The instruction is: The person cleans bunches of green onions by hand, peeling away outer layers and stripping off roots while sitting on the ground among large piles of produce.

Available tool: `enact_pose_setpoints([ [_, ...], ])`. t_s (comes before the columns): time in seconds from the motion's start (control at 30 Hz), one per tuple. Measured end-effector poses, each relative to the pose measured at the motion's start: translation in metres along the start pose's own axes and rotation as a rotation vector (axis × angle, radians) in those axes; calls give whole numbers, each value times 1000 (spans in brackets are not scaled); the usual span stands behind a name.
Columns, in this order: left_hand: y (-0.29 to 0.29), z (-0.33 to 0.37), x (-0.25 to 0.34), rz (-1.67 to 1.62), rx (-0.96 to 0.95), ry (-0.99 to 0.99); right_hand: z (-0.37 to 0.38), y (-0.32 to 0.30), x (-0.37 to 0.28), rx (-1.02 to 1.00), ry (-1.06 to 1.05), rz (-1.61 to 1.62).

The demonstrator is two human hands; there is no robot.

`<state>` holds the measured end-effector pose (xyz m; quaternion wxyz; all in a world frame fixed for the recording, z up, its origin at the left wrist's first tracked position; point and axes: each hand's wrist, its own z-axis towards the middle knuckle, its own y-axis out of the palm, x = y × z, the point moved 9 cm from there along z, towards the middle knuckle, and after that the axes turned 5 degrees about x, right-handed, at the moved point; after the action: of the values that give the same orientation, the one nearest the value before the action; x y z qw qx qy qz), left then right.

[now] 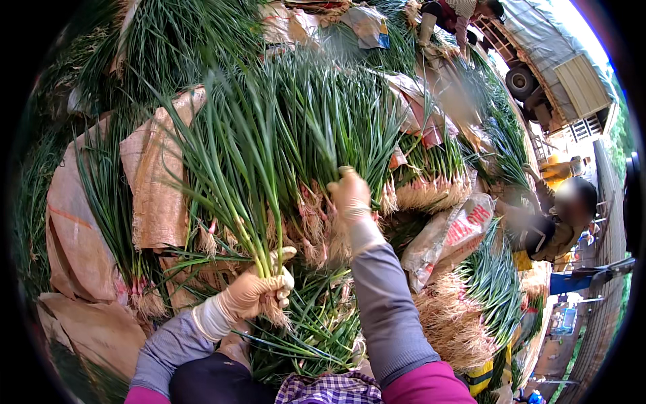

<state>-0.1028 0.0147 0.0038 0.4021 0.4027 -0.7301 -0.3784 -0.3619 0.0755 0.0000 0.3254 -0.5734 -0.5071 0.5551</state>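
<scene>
My left hand [256, 294], in a pale glove, is closed round a few stalks of green garlic [259, 246]. Their long leaves fan up and to the left, and the pale roots hang below my fist. Ahead of me lies a broad heap of green garlic [306, 128], with reddish-white bulbs and tangled roots toward me. My right hand [351, 195], gloved too, reaches into this heap with its fingers curled round stalks just above the bulbs. How many it grips is hidden.
Woven sacks [161, 178] lie left of the heap, and a printed white sack [451, 239] lies right. A stacked bundle of green garlic [464, 313] sits by my right forearm. Loose stalks [316, 323] cover my lap area. Another person [562, 219] works at right; a truck [538, 74] stands beyond.
</scene>
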Motion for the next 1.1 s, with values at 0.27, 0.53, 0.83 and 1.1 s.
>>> enact_pose_setpoints([
  [0.27,-19,11,-36,88,187,-149,-126,-5,50,-490,91,1107],
  [0.53,-22,24,-70,124,68,-221,-185,41,29,-703,172,1360],
  [0.83,-38,26,-64,454,225,-119,-180,12,12,113,-377,164],
  [1.1,-28,15,-51,218,236,-142,-203,63,121,-1043,-445,-419],
])
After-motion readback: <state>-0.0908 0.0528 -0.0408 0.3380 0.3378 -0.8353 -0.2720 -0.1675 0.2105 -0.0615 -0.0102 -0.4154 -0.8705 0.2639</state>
